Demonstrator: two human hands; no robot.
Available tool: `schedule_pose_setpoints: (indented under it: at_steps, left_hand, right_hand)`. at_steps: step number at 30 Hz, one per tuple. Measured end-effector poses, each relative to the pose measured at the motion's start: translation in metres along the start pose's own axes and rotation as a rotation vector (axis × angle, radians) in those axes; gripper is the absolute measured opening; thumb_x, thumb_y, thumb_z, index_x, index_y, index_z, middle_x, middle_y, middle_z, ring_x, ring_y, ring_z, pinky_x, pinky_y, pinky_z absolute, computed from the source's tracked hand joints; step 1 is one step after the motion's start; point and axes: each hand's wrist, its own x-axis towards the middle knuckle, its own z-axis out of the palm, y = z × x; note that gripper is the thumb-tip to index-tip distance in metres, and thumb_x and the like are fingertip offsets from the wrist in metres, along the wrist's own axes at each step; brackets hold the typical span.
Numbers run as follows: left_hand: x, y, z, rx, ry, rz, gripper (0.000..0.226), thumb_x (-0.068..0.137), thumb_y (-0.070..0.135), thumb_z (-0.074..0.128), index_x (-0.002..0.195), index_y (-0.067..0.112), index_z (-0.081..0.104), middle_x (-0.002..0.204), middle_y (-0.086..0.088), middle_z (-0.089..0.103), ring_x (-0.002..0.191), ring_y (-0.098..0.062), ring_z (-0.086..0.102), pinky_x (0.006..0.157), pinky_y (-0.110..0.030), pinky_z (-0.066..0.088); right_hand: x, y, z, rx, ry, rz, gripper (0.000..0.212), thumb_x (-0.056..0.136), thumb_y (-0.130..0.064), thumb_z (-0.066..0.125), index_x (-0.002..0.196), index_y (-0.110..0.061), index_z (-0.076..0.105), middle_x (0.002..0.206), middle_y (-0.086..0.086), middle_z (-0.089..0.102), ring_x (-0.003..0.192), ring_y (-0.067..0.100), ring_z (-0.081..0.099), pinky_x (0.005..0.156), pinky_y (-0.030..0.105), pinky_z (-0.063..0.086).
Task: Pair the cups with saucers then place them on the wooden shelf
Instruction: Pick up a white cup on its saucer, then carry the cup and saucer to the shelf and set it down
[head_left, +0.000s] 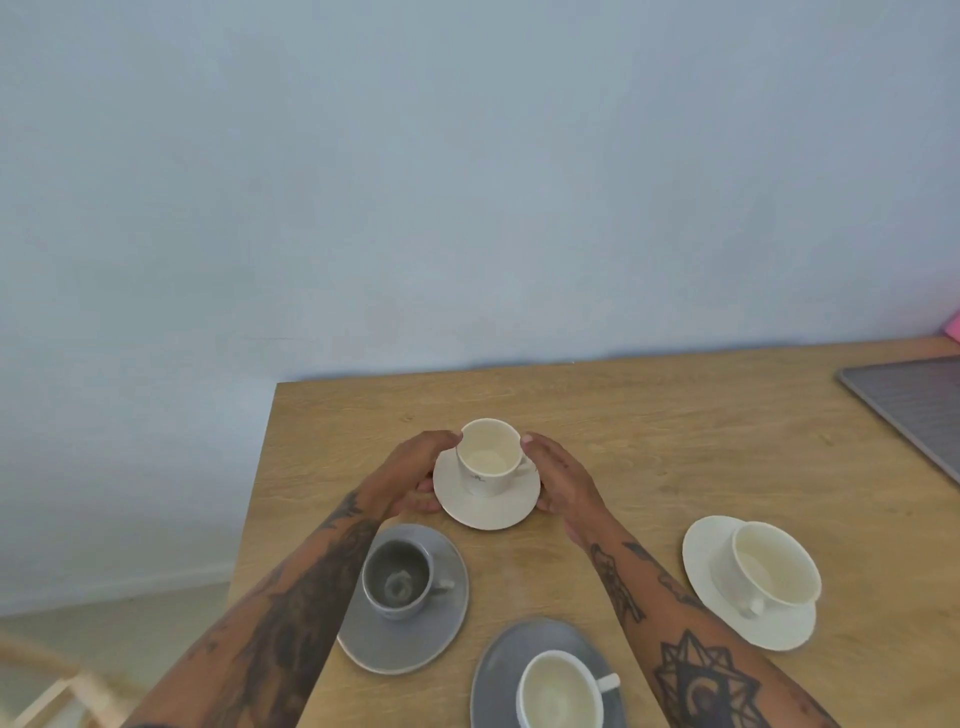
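Observation:
A small cream cup (490, 456) stands on a cream saucer (488, 506) in the middle of the wooden table (675, 447). My left hand (410, 475) grips the saucer's left edge and my right hand (563, 480) grips its right edge, fingers under the rim. Nearer to me, a grey cup (399, 578) sits on a grey saucer (415, 634), a white cup (561, 691) sits on a second grey saucer (498, 670), and a wide cream cup (775, 570) rests on a white saucer (701, 561) at the right.
A grey laptop (914, 405) lies at the table's far right corner, with something pink (953, 327) behind it. A pale blue wall rises past the table's far edge. Part of a light wooden frame (57, 691) shows at the bottom left, on the floor side.

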Motion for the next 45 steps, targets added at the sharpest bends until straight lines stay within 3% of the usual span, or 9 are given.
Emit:
schedule_pose_setpoints:
  at_steps: [3,6,9,16,28,35,42,45]
  left_hand:
    - [0.001,-0.001,0.003,-0.027,0.019,0.005,0.021,0.086,0.046,0.067,0.104,0.035,0.067,0.118,-0.003,0.068,0.102,-0.024,0.069,0.064,-0.031,0.058]
    - [-0.002,-0.002,0.003,-0.056,0.027,0.001,0.023,0.087,0.041,0.068,0.109,0.033,0.071,0.112,-0.005,0.072,0.091,-0.022,0.071,0.062,-0.032,0.060]
    - [-0.008,-0.002,0.006,-0.067,0.039,0.017,0.022,0.086,0.040,0.069,0.107,0.033,0.073,0.106,-0.007,0.072,0.082,-0.022,0.067,0.069,-0.037,0.060]
    - [-0.042,0.037,0.024,-0.102,0.014,0.095,0.030,0.079,0.042,0.076,0.104,0.027,0.072,0.104,-0.010,0.070,0.090,-0.026,0.067,0.074,-0.039,0.058]
    - [-0.147,0.126,0.063,-0.116,0.068,0.323,0.053,0.077,0.041,0.080,0.123,0.020,0.062,0.110,-0.019,0.068,0.093,-0.033,0.070,0.074,-0.045,0.062]
    - [-0.202,0.123,0.092,-0.154,0.184,0.390,0.058,0.072,0.044,0.084,0.120,0.020,0.063,0.102,-0.019,0.071,0.089,-0.032,0.071,0.073,-0.046,0.062]
    - [-0.252,0.058,0.105,-0.253,0.349,0.369,0.048,0.075,0.049,0.079,0.108,0.023,0.058,0.102,-0.018,0.073,0.090,-0.031,0.072,0.072,-0.041,0.062]
    - [-0.284,0.028,0.092,-0.273,0.442,0.345,0.043,0.077,0.049,0.078,0.105,0.022,0.059,0.098,-0.016,0.074,0.088,-0.029,0.072,0.070,-0.039,0.061]
  right_hand:
    - [0.002,0.005,0.005,-0.009,0.033,-0.018,0.032,0.084,-0.048,0.071,0.114,-0.038,0.072,0.123,-0.006,0.070,0.116,0.019,0.063,0.104,0.047,0.050]
    - [0.000,0.007,0.007,0.051,0.051,-0.011,0.024,0.085,-0.038,0.073,0.109,-0.036,0.075,0.122,-0.003,0.071,0.118,0.023,0.062,0.106,0.048,0.048]
    - [-0.007,0.003,0.004,0.106,0.062,0.003,0.023,0.083,-0.034,0.075,0.106,-0.033,0.076,0.120,-0.001,0.071,0.117,0.027,0.063,0.094,0.043,0.053]
    - [-0.035,-0.043,-0.025,0.169,0.033,-0.093,0.027,0.079,-0.039,0.075,0.105,-0.034,0.077,0.112,-0.005,0.071,0.098,0.018,0.065,0.067,0.029,0.050]
    - [-0.088,-0.154,-0.080,0.154,-0.040,-0.297,0.015,0.077,-0.041,0.072,0.088,-0.035,0.080,0.081,-0.016,0.071,0.078,0.013,0.065,0.070,0.032,0.050]
    - [-0.124,-0.176,-0.110,0.105,-0.159,-0.334,0.010,0.081,-0.039,0.069,0.083,-0.031,0.075,0.079,-0.015,0.065,0.067,0.008,0.059,0.052,0.025,0.048]
    - [-0.151,-0.148,-0.097,0.087,-0.306,-0.297,0.016,0.079,-0.037,0.071,0.090,-0.027,0.077,0.087,-0.010,0.067,0.080,0.016,0.061,0.072,0.034,0.050]
    - [-0.172,-0.129,-0.072,0.067,-0.387,-0.275,0.024,0.080,-0.038,0.071,0.098,-0.026,0.077,0.091,-0.009,0.067,0.085,0.018,0.061,0.074,0.035,0.051]
